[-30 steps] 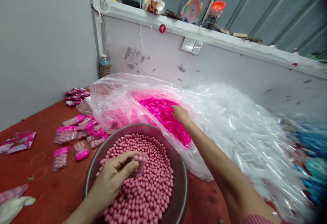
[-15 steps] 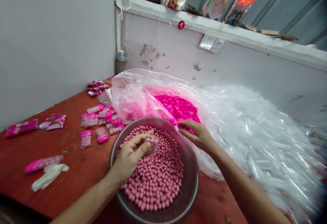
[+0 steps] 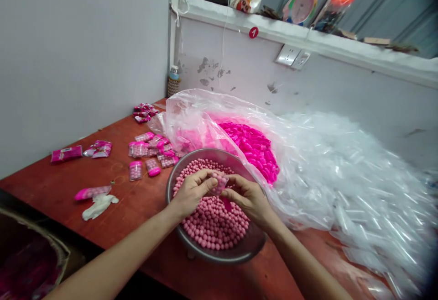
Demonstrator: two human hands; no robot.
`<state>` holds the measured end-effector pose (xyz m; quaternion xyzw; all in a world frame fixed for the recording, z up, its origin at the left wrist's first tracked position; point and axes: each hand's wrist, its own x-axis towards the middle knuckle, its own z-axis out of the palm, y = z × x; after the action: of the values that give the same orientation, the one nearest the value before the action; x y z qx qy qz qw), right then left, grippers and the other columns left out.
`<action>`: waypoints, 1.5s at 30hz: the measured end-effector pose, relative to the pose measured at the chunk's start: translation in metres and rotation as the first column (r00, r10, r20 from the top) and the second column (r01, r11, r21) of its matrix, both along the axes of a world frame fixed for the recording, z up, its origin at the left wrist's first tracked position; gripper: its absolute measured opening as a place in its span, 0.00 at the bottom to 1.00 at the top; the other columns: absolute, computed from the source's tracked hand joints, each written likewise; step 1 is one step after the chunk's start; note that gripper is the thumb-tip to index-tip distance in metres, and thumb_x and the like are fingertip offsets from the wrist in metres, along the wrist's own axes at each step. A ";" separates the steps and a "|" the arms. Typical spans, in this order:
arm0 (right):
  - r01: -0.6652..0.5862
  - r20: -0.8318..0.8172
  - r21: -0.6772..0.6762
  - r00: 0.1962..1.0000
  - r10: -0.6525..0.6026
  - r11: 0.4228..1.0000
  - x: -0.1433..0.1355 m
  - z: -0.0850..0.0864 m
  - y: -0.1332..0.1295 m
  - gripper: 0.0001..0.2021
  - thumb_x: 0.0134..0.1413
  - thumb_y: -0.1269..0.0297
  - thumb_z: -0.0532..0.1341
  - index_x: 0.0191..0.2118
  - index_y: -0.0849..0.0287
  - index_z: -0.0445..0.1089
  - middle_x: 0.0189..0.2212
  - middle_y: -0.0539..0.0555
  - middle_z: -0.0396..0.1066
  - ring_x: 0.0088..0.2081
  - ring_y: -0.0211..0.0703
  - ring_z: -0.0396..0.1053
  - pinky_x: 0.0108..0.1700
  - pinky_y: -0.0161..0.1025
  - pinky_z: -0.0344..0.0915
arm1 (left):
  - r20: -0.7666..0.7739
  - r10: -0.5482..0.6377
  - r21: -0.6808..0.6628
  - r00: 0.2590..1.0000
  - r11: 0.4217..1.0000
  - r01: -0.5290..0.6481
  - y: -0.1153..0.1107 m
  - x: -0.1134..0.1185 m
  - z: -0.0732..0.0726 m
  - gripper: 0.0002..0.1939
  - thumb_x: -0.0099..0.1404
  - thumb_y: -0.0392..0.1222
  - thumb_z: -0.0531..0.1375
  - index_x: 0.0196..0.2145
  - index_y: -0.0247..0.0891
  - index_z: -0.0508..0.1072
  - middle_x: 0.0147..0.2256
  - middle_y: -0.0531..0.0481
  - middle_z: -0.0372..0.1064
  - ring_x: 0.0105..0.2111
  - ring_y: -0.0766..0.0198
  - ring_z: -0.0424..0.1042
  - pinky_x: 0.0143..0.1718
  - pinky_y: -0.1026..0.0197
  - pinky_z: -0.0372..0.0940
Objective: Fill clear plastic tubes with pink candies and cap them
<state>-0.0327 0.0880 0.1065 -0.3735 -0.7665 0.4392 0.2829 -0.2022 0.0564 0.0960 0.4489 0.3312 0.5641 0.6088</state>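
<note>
Over a dark metal bowl [image 3: 255, 250] of pink balls [image 3: 214, 229], my left hand [image 3: 191, 192] pinches a small clear container [image 3: 218, 183] filled with the same balls. Beside it, my right hand [image 3: 249, 200] has its fingers closed at the container's right side, with a magenta cap [image 3: 227, 205] showing below the fingertips. The fingers partly hide the cap. Just behind the bowl, many magenta caps [image 3: 251, 147] lie in an open clear plastic bag [image 3: 191, 103].
Several filled, capped containers [image 3: 138, 149] lie left of the bowl on the red table [image 3: 137, 218]. Pink packets [image 3: 66, 154] and a white glove-like piece [image 3: 99, 206] lie further left. A big heap of clear containers [image 3: 345, 172] covers the right. A cardboard box [image 3: 65, 254] stands lower left.
My right hand has come away from the heap of caps to the container in my left hand, bringing a magenta cap. The view has shifted, so the table appears further right.
</note>
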 end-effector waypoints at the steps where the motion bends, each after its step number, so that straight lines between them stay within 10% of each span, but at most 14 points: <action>1: 0.006 0.055 0.055 0.998 -0.009 0.998 0.002 0.002 0.000 0.14 0.53 0.61 0.57 0.45 0.58 0.66 0.29 0.51 0.71 0.23 0.35 0.66 0.25 0.32 0.63 | 0.003 0.000 -0.001 1.000 1.000 0.000 0.000 0.000 0.000 0.11 0.57 0.43 0.59 0.36 0.33 0.72 0.35 0.48 0.72 0.35 0.63 0.70 0.37 0.63 0.65; 6: 0.147 0.095 0.400 0.975 -0.201 0.905 0.014 0.020 0.002 0.17 0.53 0.63 0.57 0.50 0.58 0.64 0.35 0.54 0.71 0.31 0.39 0.69 0.32 0.34 0.66 | -0.112 0.047 0.070 0.993 0.997 -0.040 -0.002 -0.001 -0.003 0.10 0.60 0.42 0.56 0.36 0.35 0.72 0.36 0.48 0.71 0.37 0.62 0.69 0.38 0.63 0.64; 11: -0.040 0.155 0.566 0.986 -0.058 0.824 0.009 0.034 -0.002 0.16 0.54 0.67 0.56 0.50 0.53 0.63 0.41 0.54 0.69 0.40 0.41 0.68 0.41 0.36 0.66 | -0.321 0.127 0.223 0.939 0.973 -0.056 -0.007 0.001 -0.003 0.10 0.61 0.40 0.54 0.38 0.37 0.73 0.33 0.50 0.70 0.37 0.62 0.69 0.39 0.63 0.64; 27: -0.310 0.382 0.743 0.924 0.005 0.594 0.011 0.017 -0.014 0.28 0.53 0.77 0.51 0.60 0.56 0.48 0.38 0.60 0.67 0.40 0.47 0.65 0.39 0.45 0.66 | -0.535 0.304 0.433 0.789 0.900 -0.053 -0.015 0.001 -0.003 0.09 0.61 0.37 0.55 0.35 0.35 0.76 0.28 0.48 0.73 0.33 0.61 0.72 0.38 0.63 0.64; 30: -0.149 0.211 0.608 0.977 0.022 0.780 0.008 0.017 -0.011 0.22 0.55 0.73 0.52 0.56 0.54 0.57 0.43 0.59 0.67 0.44 0.46 0.65 0.44 0.44 0.65 | -0.418 0.232 0.311 0.878 0.945 -0.102 -0.008 0.001 -0.002 0.11 0.61 0.38 0.55 0.39 0.37 0.75 0.31 0.49 0.74 0.34 0.62 0.72 0.37 0.64 0.65; 34: 0.065 -0.249 0.017 0.967 -0.058 0.998 0.007 0.011 -0.011 0.18 0.54 0.63 0.57 0.52 0.51 0.61 0.48 0.55 0.66 0.45 0.45 0.67 0.47 0.44 0.64 | -0.196 0.199 0.127 0.960 0.976 -0.176 0.001 -0.004 -0.003 0.13 0.60 0.38 0.56 0.43 0.36 0.73 0.37 0.49 0.74 0.38 0.61 0.71 0.39 0.64 0.65; 39: 0.001 -0.530 -0.420 0.812 -0.246 0.908 0.012 0.002 -0.004 0.11 0.46 0.60 0.64 0.39 0.54 0.70 0.31 0.50 0.72 0.30 0.36 0.70 0.36 0.35 0.67 | -0.237 0.172 0.182 0.956 0.975 -0.130 -0.003 -0.005 -0.002 0.13 0.59 0.38 0.57 0.42 0.37 0.74 0.37 0.49 0.75 0.38 0.60 0.72 0.40 0.63 0.65; 45: -0.205 -0.398 -0.670 0.911 -0.112 0.714 0.002 0.019 0.003 0.15 0.47 0.60 0.63 0.42 0.58 0.69 0.39 0.56 0.70 0.39 0.43 0.69 0.40 0.44 0.67 | -0.376 0.183 0.331 0.909 0.942 -0.053 -0.011 -0.001 0.001 0.14 0.60 0.38 0.57 0.44 0.41 0.73 0.40 0.49 0.75 0.40 0.60 0.72 0.44 0.62 0.64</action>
<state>-0.0307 0.0906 0.1254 -0.3315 -0.4755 0.7711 0.2636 -0.2037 0.0450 0.0974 0.6247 0.3819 0.5414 0.4134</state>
